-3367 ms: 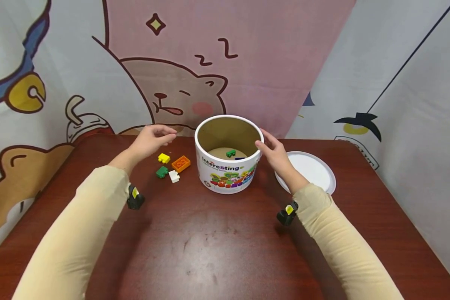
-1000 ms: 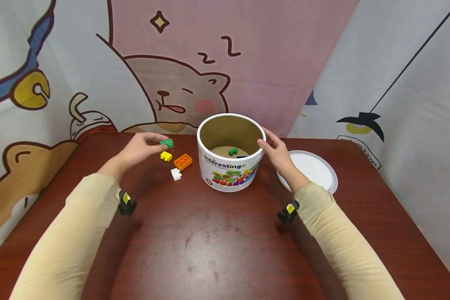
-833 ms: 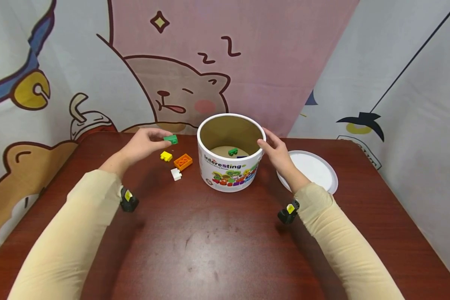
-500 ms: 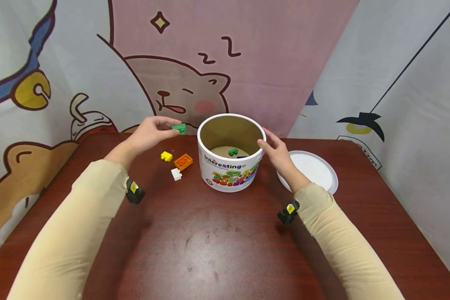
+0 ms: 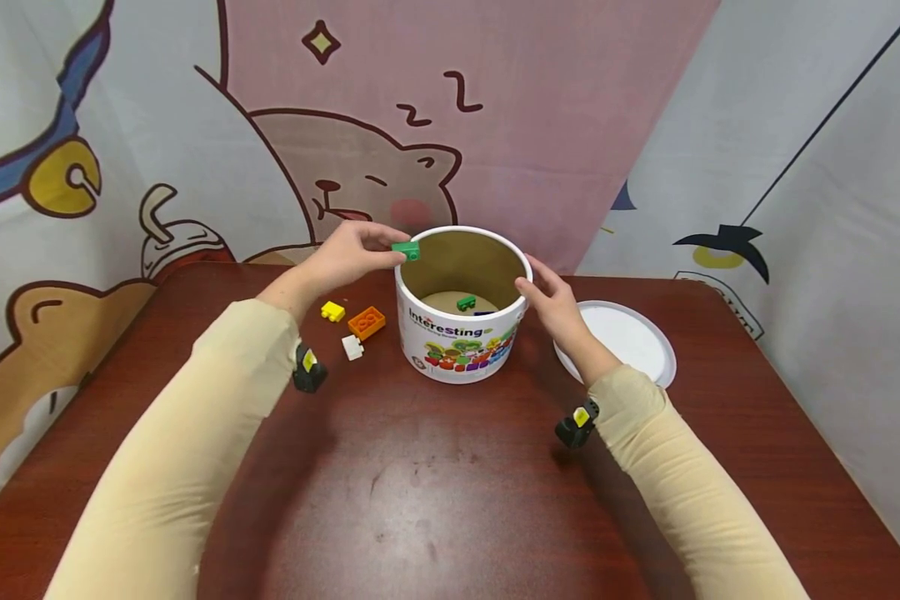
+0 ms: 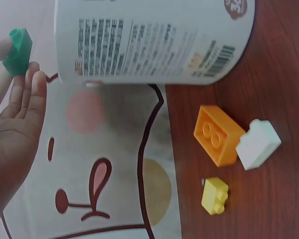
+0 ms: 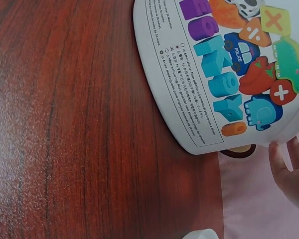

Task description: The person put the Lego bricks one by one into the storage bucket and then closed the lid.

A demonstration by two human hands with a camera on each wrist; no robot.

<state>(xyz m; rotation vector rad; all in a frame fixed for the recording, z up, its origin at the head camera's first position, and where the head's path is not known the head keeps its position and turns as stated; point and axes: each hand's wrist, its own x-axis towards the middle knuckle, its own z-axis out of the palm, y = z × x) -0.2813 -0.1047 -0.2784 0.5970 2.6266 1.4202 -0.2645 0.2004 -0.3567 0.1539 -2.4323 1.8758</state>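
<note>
My left hand (image 5: 354, 252) pinches a green toy brick (image 5: 407, 250) between thumb and fingertips, right at the left rim of a white printed bucket (image 5: 453, 346). In the left wrist view the same green brick (image 6: 18, 52) shows one stud at its end. My right hand (image 5: 557, 307) grips the bucket's right rim, thumb over the edge and fingers along the outside. Inside the bucket lie another green brick (image 5: 467, 303) and a dark blue piece (image 5: 484, 313). To its left on the table are an orange brick (image 5: 367, 323), a white brick (image 5: 352, 347) and a yellow brick (image 5: 333, 312).
A round white lid (image 5: 630, 342) lies flat on the brown table (image 5: 435, 483), right of the bucket and partly behind my right forearm. Behind the table hangs a cartoon-printed cloth (image 5: 570, 125). Each wrist carries a small black camera (image 5: 310, 369).
My left hand has picked up the green brick from beside the white one, raised it and carried it right to the bucket's rim. The right hand keeps its hold on the bucket.
</note>
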